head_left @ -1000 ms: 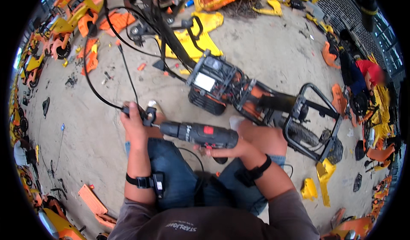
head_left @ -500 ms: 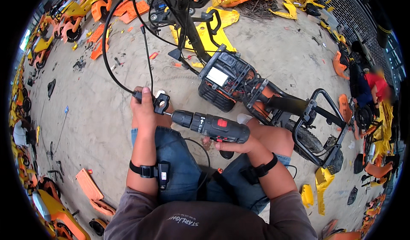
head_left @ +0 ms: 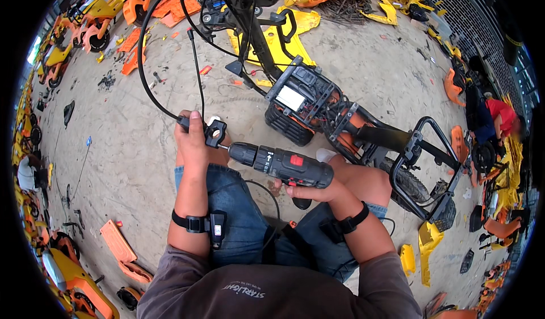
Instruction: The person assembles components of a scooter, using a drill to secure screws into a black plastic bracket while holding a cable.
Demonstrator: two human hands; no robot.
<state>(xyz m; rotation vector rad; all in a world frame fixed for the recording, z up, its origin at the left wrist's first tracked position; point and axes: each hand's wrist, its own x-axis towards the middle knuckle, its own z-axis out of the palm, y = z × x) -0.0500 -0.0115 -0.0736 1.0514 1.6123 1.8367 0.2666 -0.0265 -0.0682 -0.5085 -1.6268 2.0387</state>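
My left hand (head_left: pixel 192 140) is closed around a black brake lever (head_left: pixel 214 134) with a clamp at its end. A thick black cable (head_left: pixel 149 95) loops up from it toward the scooter frame, and a thin lever arm (head_left: pixel 197 63) with a red tip points away from me. In my right hand (head_left: pixel 318 189) is a black cordless drill (head_left: pixel 289 164) with red buttons, lying roughly level and pointing left. Its bit reaches the clamp beside my left fingers; whether it sits in a screw is too small to tell. My right fingers are partly hidden under the drill.
A stripped scooter frame (head_left: pixel 386 139) with exposed wiring lies ahead and to the right. Behind it is a yellow body panel (head_left: pixel 295 41). Orange panels (head_left: pixel 117 240) and yellow scrap (head_left: pixel 430 245) lie at the sides. A person in red (head_left: pixel 501 117) bends over parts at far right.
Both hands keep their hold, and the drill stays against the clamp with barely any shift. The person in red at far right has moved slightly.
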